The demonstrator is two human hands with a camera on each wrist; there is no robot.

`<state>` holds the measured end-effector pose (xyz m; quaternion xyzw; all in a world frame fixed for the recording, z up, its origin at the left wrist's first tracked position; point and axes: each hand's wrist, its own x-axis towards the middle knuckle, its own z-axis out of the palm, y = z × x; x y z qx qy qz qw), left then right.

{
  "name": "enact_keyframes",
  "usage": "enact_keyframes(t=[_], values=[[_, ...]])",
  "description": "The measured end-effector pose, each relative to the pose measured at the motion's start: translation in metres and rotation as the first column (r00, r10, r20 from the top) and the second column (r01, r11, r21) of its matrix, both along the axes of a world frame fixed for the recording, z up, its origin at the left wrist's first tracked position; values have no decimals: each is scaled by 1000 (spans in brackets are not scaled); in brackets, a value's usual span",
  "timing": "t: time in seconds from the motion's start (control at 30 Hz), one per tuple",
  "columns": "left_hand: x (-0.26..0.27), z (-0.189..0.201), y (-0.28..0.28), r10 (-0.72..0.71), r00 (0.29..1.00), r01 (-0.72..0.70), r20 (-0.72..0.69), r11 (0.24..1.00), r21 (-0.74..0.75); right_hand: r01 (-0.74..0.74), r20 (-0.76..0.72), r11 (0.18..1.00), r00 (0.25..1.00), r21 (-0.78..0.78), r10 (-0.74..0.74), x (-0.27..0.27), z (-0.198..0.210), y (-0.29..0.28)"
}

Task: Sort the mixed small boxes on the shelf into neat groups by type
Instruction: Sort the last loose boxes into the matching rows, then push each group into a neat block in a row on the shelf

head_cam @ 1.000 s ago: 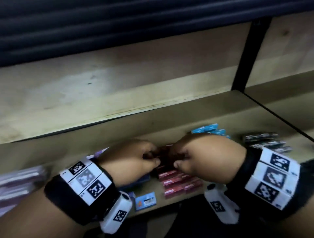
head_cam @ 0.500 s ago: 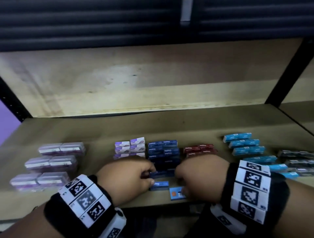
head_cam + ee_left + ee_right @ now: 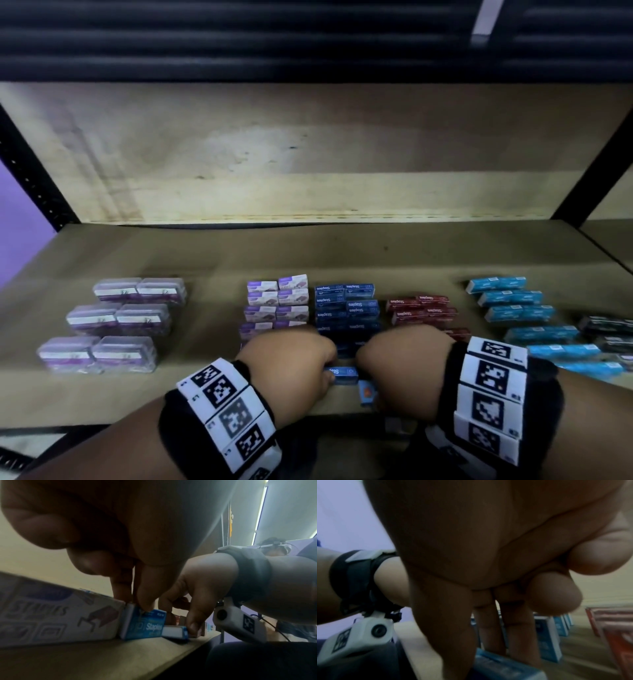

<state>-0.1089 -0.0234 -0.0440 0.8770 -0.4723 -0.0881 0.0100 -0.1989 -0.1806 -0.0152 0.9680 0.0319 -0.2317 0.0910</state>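
both hands down on two blue boxes at the shelf's front edge

head view: your left hand (image 3: 291, 359) and right hand (image 3: 406, 366) sit side by side at the front of the shelf (image 3: 308, 253). between them lies a dark blue staples box (image 3: 342, 374), and just beside it a light blue box (image 3: 367, 394) at the very edge. behind your hands the groups stand in rows: clear purple packs (image 3: 113, 322) far left, white-purple boxes (image 3: 277, 301), the dark blue stack (image 3: 346, 305), red boxes (image 3: 421, 308), light blue boxes (image 3: 513, 301) and dark boxes (image 3: 606, 329) far right.

left wrist view: your left hand (image 3: 137, 547) has thumb and a finger curled down, pinching the top of the dark blue staples box (image 3: 144, 624), which stands tilted against a white-purple box (image 3: 56, 614). your right hand (image 3: 202, 588) presses its thumb on the end of the light blue box (image 3: 175, 631), lying flat on the shelf (image 3: 102, 660).

right wrist view: your right hand (image 3: 488, 561) reaches down with thumb and two fingers around the light blue box (image 3: 501, 668); the other fingers are curled in. it is blurred, yet the hold looks closed on it.
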Motion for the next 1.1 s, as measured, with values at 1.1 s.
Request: enact_keyframes(t=[1.1], values=[[22, 6, 22, 118, 988, -132, -100, 980, -147, 73, 297, 981, 947, 181, -125, 2, 24, -12]])
